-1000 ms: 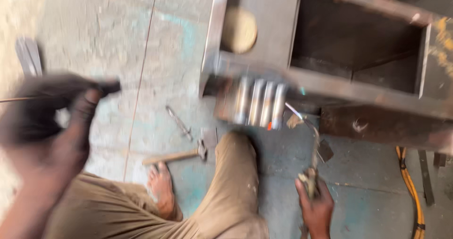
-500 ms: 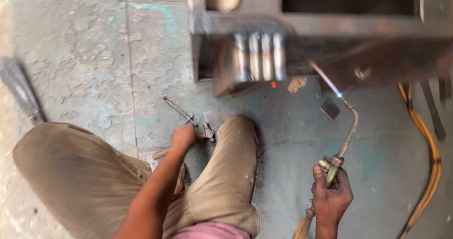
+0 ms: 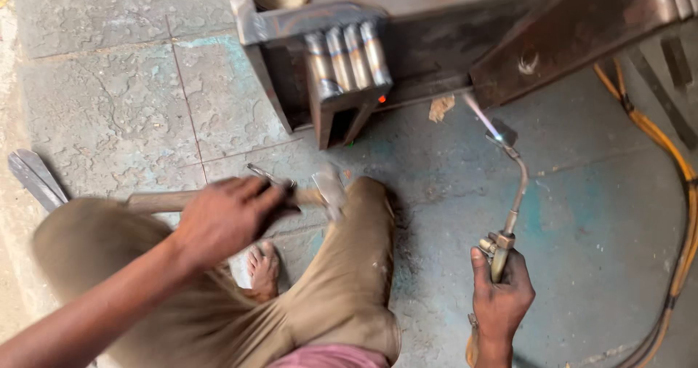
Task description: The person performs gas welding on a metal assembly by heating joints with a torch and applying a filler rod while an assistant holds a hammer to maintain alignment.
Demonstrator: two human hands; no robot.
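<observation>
While left hand (image 3: pixel 222 219) grips hammer (image 3: pixel 320 193), right hand (image 3: pixel 502 299) raises torch (image 3: pixel 509 201).

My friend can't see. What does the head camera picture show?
A squatting person's left hand grips a wooden-handled hammer while the right hand holds a lit gas torch, its flame aimed toward a rusty steel frame with four short metal tubes. Yellow hoses lie on the concrete floor.

Trousers (image 3: pixel 342 295): khaki. Hose (image 3: pixel 683 193): yellow-orange. Floor (image 3: pixel 596 215): grey, teal-stained. Torch (image 3: pixel 502 248): brass. Metal frame (image 3: pixel 451 41): rusty brown.
</observation>
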